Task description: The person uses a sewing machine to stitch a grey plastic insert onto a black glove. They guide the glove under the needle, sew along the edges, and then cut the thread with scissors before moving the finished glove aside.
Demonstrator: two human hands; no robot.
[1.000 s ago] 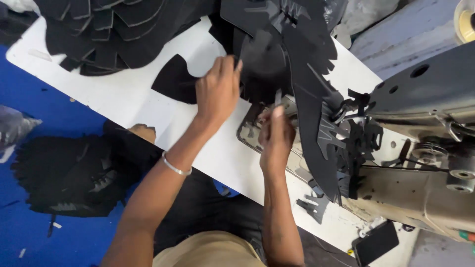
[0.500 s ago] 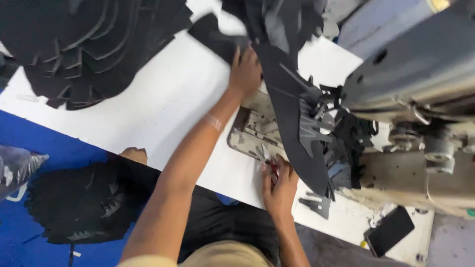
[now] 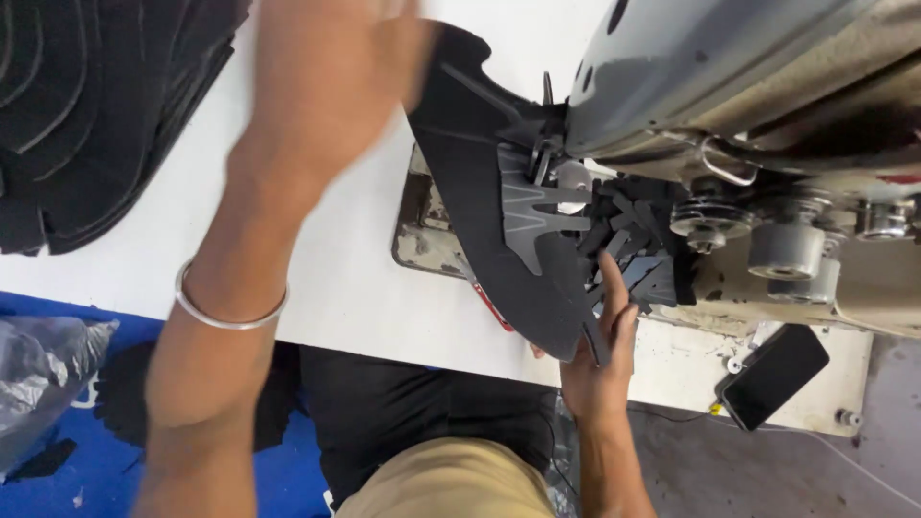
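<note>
- Your left hand (image 3: 331,72) is raised high near the top edge, blurred; the forearm runs up from the bottom left with a metal bangle (image 3: 230,312) on the wrist.
- Left hand looks to meet the top end of the black cut piece (image 3: 480,201); too blurred to tell whether the fingers are spread or pinching.
- Your right hand (image 3: 600,360) comes up from the bottom centre, wrist bent, fingers stretched upward and lying flat against the lower end of the black cut piece, thumb tucked behind its edge.
- The black cut piece lies tilted across the metal plate (image 3: 432,240) of the sewing machine (image 3: 729,96), stretching from your left hand down to your right hand.
- A bunch of small grey and black strips (image 3: 633,240) hangs just beside it under the machine head.
- A stack of black pieces (image 3: 86,115) sits at the far left of the white table (image 3: 336,278), well apart from both hands.
- A dark phone (image 3: 775,374) lies on the table near its right corner.
</note>
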